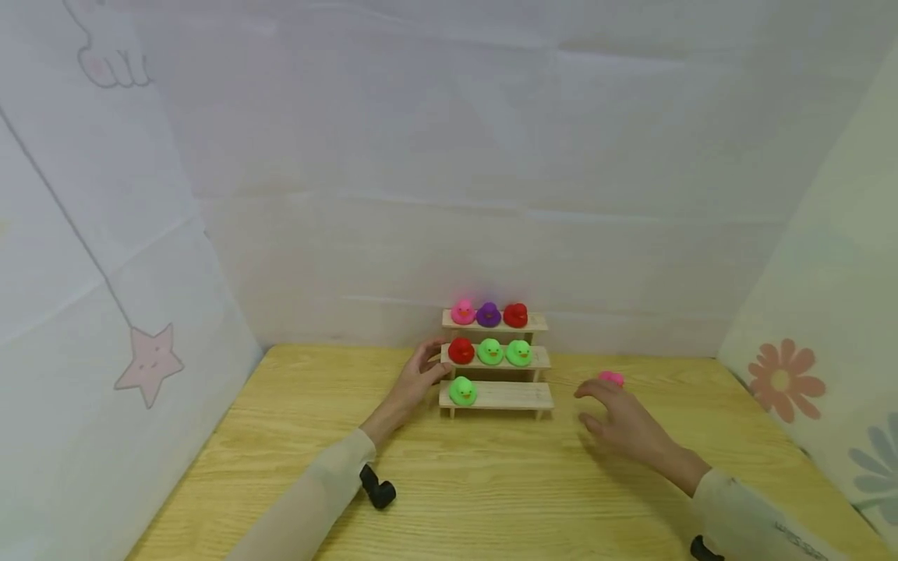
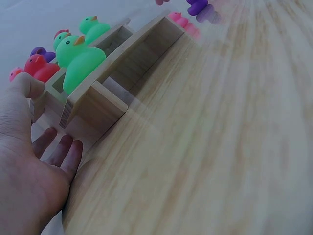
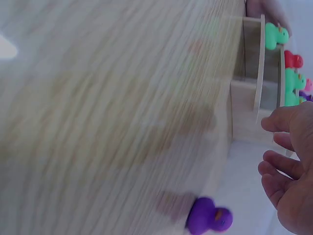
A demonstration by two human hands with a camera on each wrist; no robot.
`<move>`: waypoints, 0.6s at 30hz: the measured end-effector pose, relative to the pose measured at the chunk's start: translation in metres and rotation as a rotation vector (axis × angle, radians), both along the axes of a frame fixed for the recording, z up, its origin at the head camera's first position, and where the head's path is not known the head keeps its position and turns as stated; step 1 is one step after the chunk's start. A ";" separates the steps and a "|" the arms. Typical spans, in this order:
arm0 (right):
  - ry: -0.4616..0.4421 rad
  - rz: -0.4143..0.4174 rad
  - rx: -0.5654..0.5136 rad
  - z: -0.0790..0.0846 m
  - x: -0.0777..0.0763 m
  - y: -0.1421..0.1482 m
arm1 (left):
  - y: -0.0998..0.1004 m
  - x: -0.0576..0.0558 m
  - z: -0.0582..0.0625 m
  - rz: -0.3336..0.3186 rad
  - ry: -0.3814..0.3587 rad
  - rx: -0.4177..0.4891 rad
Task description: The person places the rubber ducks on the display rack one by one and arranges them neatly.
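Note:
A three-step wooden stand carries small rubber ducks. On its top step sit a pink duck, a purple duck and a red duck. The middle step bears another red duck and two green ducks. One green duck is at the left end of the bottom step. My left hand rests at the stand's left side, its thumb by the middle step and its fingers loosely spread. Right of the bottom step, my right hand hovers with bent, parted fingers and holds nothing.
Beyond my right hand, a pink duck lies on the wooden table, partly hidden by the hand. A purple duck also sits on the table there. White cloth walls enclose the back and sides.

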State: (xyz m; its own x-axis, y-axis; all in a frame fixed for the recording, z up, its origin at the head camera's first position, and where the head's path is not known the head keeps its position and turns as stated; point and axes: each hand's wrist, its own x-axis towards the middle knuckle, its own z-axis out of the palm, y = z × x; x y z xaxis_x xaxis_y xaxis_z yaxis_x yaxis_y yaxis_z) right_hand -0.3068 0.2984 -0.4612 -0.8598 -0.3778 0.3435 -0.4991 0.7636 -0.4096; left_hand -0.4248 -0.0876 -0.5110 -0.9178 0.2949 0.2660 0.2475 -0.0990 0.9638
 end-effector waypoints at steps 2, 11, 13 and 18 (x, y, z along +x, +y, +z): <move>0.030 -0.005 0.002 -0.002 0.000 0.013 | 0.000 0.000 -0.001 0.013 0.008 -0.006; 0.180 -0.010 0.017 -0.005 0.007 0.050 | 0.000 -0.001 -0.003 0.017 0.005 -0.010; 0.177 -0.012 0.011 -0.007 0.007 0.056 | 0.000 -0.001 -0.004 0.017 0.006 -0.009; 0.130 -0.047 -0.006 -0.014 0.006 0.071 | 0.000 -0.002 -0.005 0.015 0.001 0.001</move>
State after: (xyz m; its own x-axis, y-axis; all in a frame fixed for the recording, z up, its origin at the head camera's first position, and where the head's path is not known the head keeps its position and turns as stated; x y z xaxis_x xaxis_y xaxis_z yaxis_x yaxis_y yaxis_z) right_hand -0.3012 0.3698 -0.4756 -0.8246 -0.3359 0.4552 -0.5122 0.7850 -0.3485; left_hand -0.4269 -0.0873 -0.5155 -0.9219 0.2808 0.2670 0.2496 -0.0966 0.9635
